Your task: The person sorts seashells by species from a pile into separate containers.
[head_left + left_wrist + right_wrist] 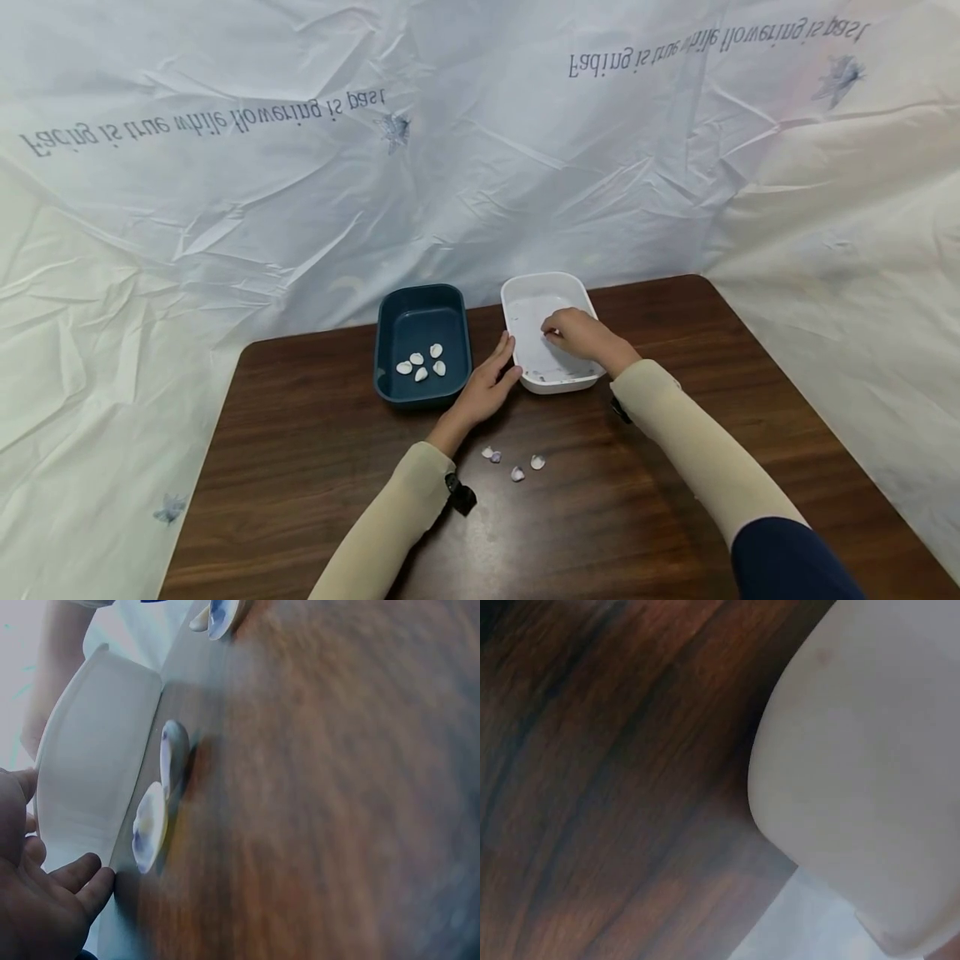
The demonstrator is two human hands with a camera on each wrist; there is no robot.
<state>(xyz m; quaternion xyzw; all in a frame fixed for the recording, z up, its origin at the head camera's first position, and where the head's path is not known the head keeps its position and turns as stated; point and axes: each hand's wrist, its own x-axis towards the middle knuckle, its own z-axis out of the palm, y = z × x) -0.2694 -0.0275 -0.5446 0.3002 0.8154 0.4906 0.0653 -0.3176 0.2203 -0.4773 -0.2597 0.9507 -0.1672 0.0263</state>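
My left hand (486,392) reaches to the near left side of a white tray (551,387), its fingers extended along the wall. In the left wrist view, that hand's fingers (79,881) lie beside the white wall. My right hand (581,333) is low inside the tray, fingers curled with the tips together; I cannot tell whether they pinch something. Small dark bits dot the tray's floor. Several purple-and-white seashells (517,474) lie on the table in front, two of them close together (150,827). The right wrist view shows mainly the tray's outer wall (855,765).
Left of the white tray stands a dark blue tray (423,300) holding several white seashells (421,374). Both trays sit near the far edge of the brown wooden table (300,467). Printed white sheeting (465,167) hangs behind and around it.
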